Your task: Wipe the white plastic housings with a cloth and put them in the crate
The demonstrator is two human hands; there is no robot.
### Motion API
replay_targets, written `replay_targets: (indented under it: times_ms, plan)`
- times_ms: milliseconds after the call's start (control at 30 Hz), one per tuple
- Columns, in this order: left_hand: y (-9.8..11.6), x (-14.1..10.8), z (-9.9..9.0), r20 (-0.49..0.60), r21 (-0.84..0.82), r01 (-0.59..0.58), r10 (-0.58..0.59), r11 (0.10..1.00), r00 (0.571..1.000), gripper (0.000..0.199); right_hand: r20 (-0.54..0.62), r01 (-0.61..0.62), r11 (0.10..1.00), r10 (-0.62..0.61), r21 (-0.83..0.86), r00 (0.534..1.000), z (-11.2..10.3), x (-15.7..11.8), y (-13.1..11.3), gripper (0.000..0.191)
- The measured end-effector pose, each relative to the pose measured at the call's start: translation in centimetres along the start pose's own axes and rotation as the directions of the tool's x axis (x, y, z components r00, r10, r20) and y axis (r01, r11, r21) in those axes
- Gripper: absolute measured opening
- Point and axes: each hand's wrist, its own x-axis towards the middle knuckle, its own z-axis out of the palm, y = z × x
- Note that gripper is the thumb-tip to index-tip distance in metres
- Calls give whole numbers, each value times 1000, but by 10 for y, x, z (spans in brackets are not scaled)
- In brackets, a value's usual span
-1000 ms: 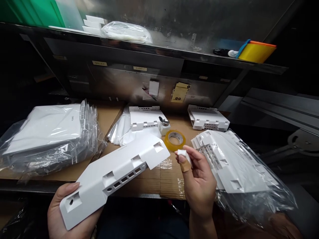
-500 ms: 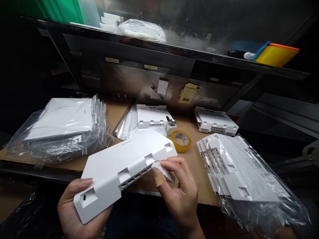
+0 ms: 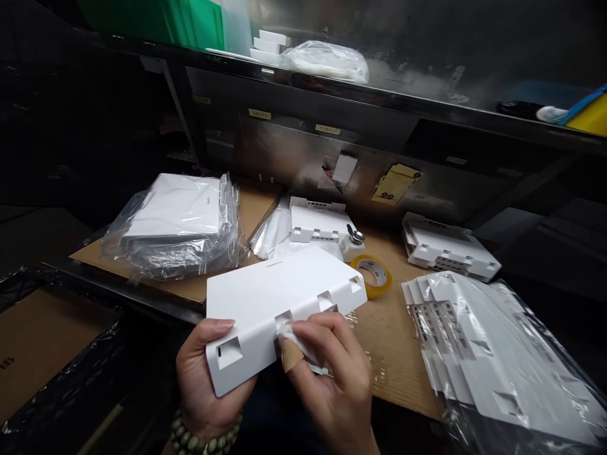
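A white plastic housing point(image 3: 265, 284), lettered HUAWEI with notches and port slots along its edge, is tilted above the bench front. My left hand point(image 3: 208, 366) grips its near left end, thumb on top and fingers beneath. In my right hand point(image 3: 332, 366) a small white cloth or wipe point(image 3: 303, 347) is pinched between thumb and fingers, pressed against the slotted edge near the middle notch. A tan bandage wraps the right thumb. Just beyond the housing are a roll of yellow tape point(image 3: 386, 278) and a white pump bottle point(image 3: 353, 246) with a metal top.
Bagged white housings are stacked at left point(image 3: 175, 208) and right point(image 3: 497, 354). Other housings stand at the back middle point(image 3: 317, 221) and back right point(image 3: 450, 246). Cardboard point(image 3: 398, 379) covers the bench. Above runs a shelf point(image 3: 403, 95) with a green bin point(image 3: 190, 25).
The camera view has swung left, so the scene sits further right. My right hand with the wipe has slid along the slotted edge toward my left hand, now covering the middle slots.
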Motion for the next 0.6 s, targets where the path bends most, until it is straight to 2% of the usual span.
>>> replay_targets:
  times_ms: [67,133,400,467,600]
  plan:
    - [0,1,-1,-34,15,1,0,1000,999,68,36,-8,999,6,52,999,1,-1,-2,14]
    - [-1,0,0,-65,23,11,-9,1000,998,66,23,-13,999,12,53,1000,1,-1,-2,14]
    - [-5,-4,5,-18,16,-6,6,1000,1000,62,1,75,996,-75,-45,997,15,-6,-6,15]
    - [-4,-4,4,-2,20,36,-36,999,999,61,18,61,998,-61,20,998,17,-9,-10,15]
    - [-2,-3,4,6,19,90,-91,996,996,63,27,-55,983,50,175,998,10,-10,-12,14]
